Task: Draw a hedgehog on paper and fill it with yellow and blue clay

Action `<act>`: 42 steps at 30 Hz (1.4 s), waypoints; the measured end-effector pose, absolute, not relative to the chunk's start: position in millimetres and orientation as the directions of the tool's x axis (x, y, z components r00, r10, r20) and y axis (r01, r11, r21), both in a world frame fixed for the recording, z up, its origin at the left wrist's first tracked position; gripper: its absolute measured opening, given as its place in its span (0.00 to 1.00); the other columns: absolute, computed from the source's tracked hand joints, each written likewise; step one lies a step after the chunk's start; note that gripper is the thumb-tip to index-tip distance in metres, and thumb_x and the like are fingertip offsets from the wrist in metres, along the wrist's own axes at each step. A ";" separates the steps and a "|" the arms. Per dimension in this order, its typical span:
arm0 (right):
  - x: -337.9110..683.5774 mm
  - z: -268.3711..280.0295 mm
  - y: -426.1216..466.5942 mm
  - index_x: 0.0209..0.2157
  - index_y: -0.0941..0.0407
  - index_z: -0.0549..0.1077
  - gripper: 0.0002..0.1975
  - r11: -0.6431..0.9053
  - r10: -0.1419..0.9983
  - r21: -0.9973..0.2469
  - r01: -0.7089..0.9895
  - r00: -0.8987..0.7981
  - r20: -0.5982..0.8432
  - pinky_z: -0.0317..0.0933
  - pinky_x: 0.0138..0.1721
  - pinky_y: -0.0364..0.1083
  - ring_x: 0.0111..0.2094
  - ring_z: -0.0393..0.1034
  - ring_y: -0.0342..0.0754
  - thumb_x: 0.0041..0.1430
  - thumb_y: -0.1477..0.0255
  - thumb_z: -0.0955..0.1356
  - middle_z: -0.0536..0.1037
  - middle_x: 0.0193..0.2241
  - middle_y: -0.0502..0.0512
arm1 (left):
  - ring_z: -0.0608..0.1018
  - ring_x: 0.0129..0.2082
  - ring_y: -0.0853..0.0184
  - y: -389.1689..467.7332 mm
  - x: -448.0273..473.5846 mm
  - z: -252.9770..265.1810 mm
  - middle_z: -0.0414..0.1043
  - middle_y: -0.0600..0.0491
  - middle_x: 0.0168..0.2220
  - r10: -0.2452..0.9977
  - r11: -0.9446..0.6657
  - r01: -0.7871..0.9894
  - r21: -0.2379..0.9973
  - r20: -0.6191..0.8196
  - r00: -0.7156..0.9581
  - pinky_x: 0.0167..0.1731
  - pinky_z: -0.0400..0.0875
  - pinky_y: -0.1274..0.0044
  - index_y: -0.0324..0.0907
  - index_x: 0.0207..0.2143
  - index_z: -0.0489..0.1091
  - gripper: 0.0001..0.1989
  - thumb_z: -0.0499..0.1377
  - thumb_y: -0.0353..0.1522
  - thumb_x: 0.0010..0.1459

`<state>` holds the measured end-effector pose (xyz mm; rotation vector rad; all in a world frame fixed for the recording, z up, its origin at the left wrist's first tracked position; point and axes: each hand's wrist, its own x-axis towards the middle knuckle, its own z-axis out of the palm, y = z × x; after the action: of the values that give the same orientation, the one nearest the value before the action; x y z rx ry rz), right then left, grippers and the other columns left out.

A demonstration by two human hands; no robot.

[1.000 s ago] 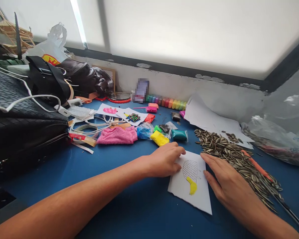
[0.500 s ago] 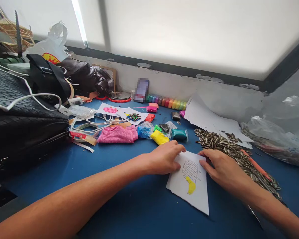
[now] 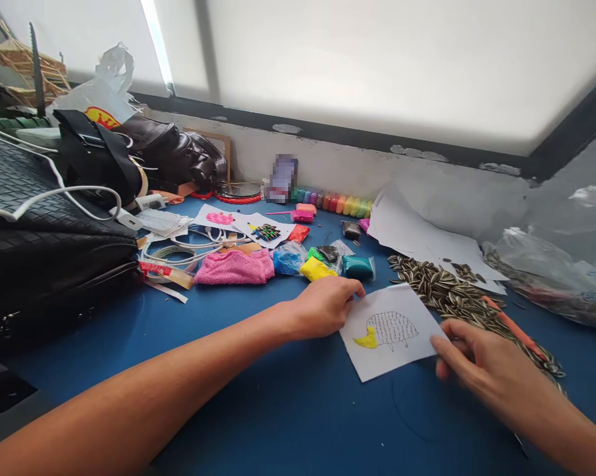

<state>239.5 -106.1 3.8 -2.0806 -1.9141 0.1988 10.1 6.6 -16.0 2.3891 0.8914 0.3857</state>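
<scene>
A white sheet of paper [image 3: 397,363] lies at a slant above the blue tabletop. It carries a pen drawing of a round-backed animal filled with small marks, its head covered in yellow clay [image 3: 370,338]. At the sheet's left edge, my left hand [image 3: 328,305] has its fingers curled against the paper; the fingertips are partly hidden. My right hand [image 3: 481,357] pinches the right corner, thumb on top and fingers below. Just behind the sheet is a pile of striped sunflower seeds [image 3: 437,284], with an orange tool [image 3: 513,327] lying across it.
Yellow clay [image 3: 316,269], a teal clay pack [image 3: 357,267] and a pink cloth [image 3: 234,267] lie beyond my left hand. White papers [image 3: 417,231] lean at the back wall. A clear plastic bag [image 3: 556,277] sits far right, a black woven bag [image 3: 55,264] far left.
The paper has turned clockwise, so the animal drawing now stands upright with its yellow head to the left. My right hand has moved right and nearer with the corner; my left shifted slightly.
</scene>
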 end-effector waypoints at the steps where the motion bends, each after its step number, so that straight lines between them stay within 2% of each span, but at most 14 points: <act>1: 240.4 4.4 -108.4 0.22 0.51 0.67 0.22 -0.064 0.991 -0.261 0.963 0.091 0.095 0.55 0.14 0.43 0.12 0.64 0.44 0.59 0.51 0.59 0.73 0.13 0.49 | 0.77 0.40 0.63 7.2 10.3 -17.0 0.75 0.47 0.43 0.663 -0.635 0.503 0.586 0.078 0.745 0.37 0.70 0.74 0.38 0.47 0.72 0.17 0.52 0.23 0.56; 4: 238.0 8.9 -113.3 0.24 0.51 0.67 0.21 -0.065 0.960 -0.115 0.991 0.093 0.263 0.52 0.14 0.44 0.12 0.64 0.46 0.59 0.50 0.58 0.70 0.13 0.47 | 0.77 0.41 0.63 9.5 10.8 -20.4 0.76 0.47 0.43 0.631 -0.669 0.472 0.574 0.103 0.769 0.39 0.71 0.74 0.38 0.46 0.73 0.17 0.52 0.22 0.56; 7: 225.9 11.3 -116.1 0.21 0.51 0.62 0.19 0.090 0.920 -0.072 0.993 -0.055 0.389 0.54 0.16 0.43 0.13 0.63 0.44 0.61 0.55 0.60 0.66 0.12 0.46 | 0.76 0.43 0.62 11.1 11.3 -23.6 0.75 0.47 0.44 0.586 -0.715 0.428 0.553 0.141 0.798 0.42 0.70 0.73 0.39 0.47 0.73 0.18 0.52 0.21 0.56; 11: 208.3 4.4 -118.1 0.23 0.52 0.65 0.16 0.323 0.890 -0.133 0.937 -0.254 0.379 0.58 0.19 0.41 0.17 0.65 0.41 0.65 0.64 0.62 0.70 0.18 0.46 | 0.75 0.45 0.63 11.9 12.0 -27.0 0.74 0.48 0.43 0.517 -0.780 0.362 0.511 0.199 0.833 0.46 0.69 0.72 0.40 0.47 0.73 0.20 0.52 0.20 0.56; 14: 205.7 -4.7 -118.2 0.28 0.52 0.69 0.11 0.397 0.878 -0.203 0.895 -0.305 0.368 0.62 0.23 0.40 0.23 0.70 0.41 0.65 0.67 0.63 0.74 0.23 0.47 | 0.73 0.48 0.63 12.3 11.0 -25.9 0.72 0.47 0.47 0.492 -0.806 0.320 0.499 0.262 0.830 0.49 0.69 0.72 0.39 0.50 0.71 0.21 0.52 0.19 0.56; 17: 209.9 -12.9 -117.5 0.32 0.51 0.71 0.08 0.441 0.861 -0.230 0.867 -0.336 0.382 0.66 0.27 0.40 0.28 0.72 0.42 0.66 0.69 0.63 0.76 0.28 0.48 | 0.72 0.52 0.64 12.3 7.3 -18.2 0.70 0.45 0.52 0.466 -0.799 0.251 0.547 0.298 0.833 0.53 0.66 0.73 0.36 0.51 0.70 0.20 0.55 0.20 0.57; 19: 212.8 -17.0 -117.0 0.36 0.51 0.72 0.05 0.469 0.844 -0.222 0.855 -0.360 0.397 0.68 0.32 0.40 0.31 0.74 0.43 0.66 0.70 0.63 0.77 0.32 0.49 | 0.73 0.50 0.63 11.7 4.1 -11.2 0.70 0.45 0.51 0.396 -0.791 0.194 0.581 0.243 0.885 0.53 0.67 0.73 0.35 0.52 0.69 0.20 0.61 0.27 0.56; 21: 214.1 -19.8 -116.8 0.40 0.51 0.72 0.06 0.499 0.822 -0.196 0.844 -0.389 0.417 0.70 0.36 0.41 0.35 0.75 0.44 0.65 0.71 0.64 0.78 0.36 0.50 | 0.71 0.54 0.59 10.8 1.3 -5.5 0.67 0.42 0.56 0.325 -0.797 0.194 0.572 0.135 0.936 0.55 0.66 0.71 0.32 0.54 0.68 0.29 0.67 0.34 0.51; 24: 213.0 -21.4 -117.4 0.44 0.50 0.74 0.09 0.535 0.788 -0.154 0.831 -0.424 0.446 0.70 0.39 0.42 0.40 0.75 0.45 0.65 0.73 0.64 0.78 0.40 0.53 | 0.67 0.59 0.54 10.0 -0.9 -2.2 0.62 0.39 0.60 0.249 -0.823 0.198 0.532 0.024 0.968 0.58 0.63 0.69 0.30 0.51 0.70 0.30 0.69 0.38 0.49; 30: 206.4 -20.3 -119.2 0.46 0.53 0.70 0.12 0.596 0.737 -0.144 0.790 -0.467 0.489 0.70 0.46 0.46 0.45 0.75 0.48 0.63 0.77 0.64 0.80 0.42 0.55 | 0.61 0.64 0.54 11.3 -1.3 -4.3 0.58 0.39 0.63 0.210 -0.831 0.180 0.526 -0.002 0.978 0.62 0.57 0.68 0.32 0.51 0.70 0.28 0.67 0.39 0.52; 33: 202.1 -21.0 -117.2 0.42 0.53 0.71 0.08 0.588 0.729 -0.123 0.800 -0.458 0.509 0.70 0.44 0.47 0.44 0.75 0.49 0.62 0.76 0.64 0.79 0.41 0.56 | 0.60 0.65 0.55 12.6 -1.7 -6.3 0.58 0.40 0.64 0.196 -0.831 0.167 0.531 0.000 0.981 0.62 0.56 0.69 0.33 0.51 0.70 0.27 0.67 0.39 0.52; 38: 196.8 -23.2 -110.9 0.46 0.54 0.73 0.11 0.520 0.753 -0.045 0.853 -0.434 0.494 0.71 0.44 0.44 0.44 0.76 0.47 0.66 0.73 0.62 0.78 0.45 0.57 | 0.60 0.65 0.55 14.4 -2.1 -7.6 0.60 0.42 0.63 0.205 -0.830 0.164 0.533 0.019 0.978 0.62 0.55 0.68 0.35 0.54 0.69 0.30 0.68 0.39 0.51; 42: 196.2 -21.8 -109.5 0.48 0.53 0.74 0.13 0.480 0.772 -0.026 0.877 -0.408 0.487 0.71 0.39 0.41 0.41 0.77 0.46 0.67 0.73 0.61 0.77 0.47 0.57 | 0.60 0.64 0.54 15.9 -2.3 -7.9 0.61 0.43 0.62 0.191 -0.842 0.144 0.519 0.039 0.981 0.62 0.55 0.67 0.36 0.54 0.69 0.30 0.67 0.40 0.51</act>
<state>196.2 -109.5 -21.8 -1.3708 -2.2942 -0.3248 -2.3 15.9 -7.9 2.5880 0.2360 0.1201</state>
